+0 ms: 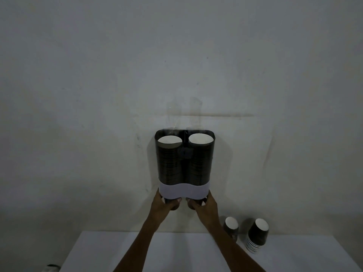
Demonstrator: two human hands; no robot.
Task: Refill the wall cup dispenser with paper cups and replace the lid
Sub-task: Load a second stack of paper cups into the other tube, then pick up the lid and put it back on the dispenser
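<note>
- Dispenser (184, 163) sits on the wall above the desk (176, 252), a twin-tube thing with a pale band round its base. Both tubes look packed with dark paper cups, and white insides of the top cups (200, 138) show at the open top.
- No lid on it, and no lid anywhere in view, so that part isn't done.
- Left hand (164, 204) is wrapped round the bottom cup (172, 203) poking out under the left tube, fingers curled on it. Right hand (204, 204) does the same under the right tube.
- Lighting is pretty dim, so it's hard to say whether the person is tugging those cups down or just steadying the stacks; looks like seating or checking the load.
- Spare cups are on the desk to the right: a short nested stack (257, 235) tilted over, and a single cup (231, 225) just beside it, well apart from the hands.
- Step-wise, filling seems basically finished. Next move calls for letting go of the bottom cups without dragging any out, then finding the lid and setting it squarely over both tube mouths.
</note>
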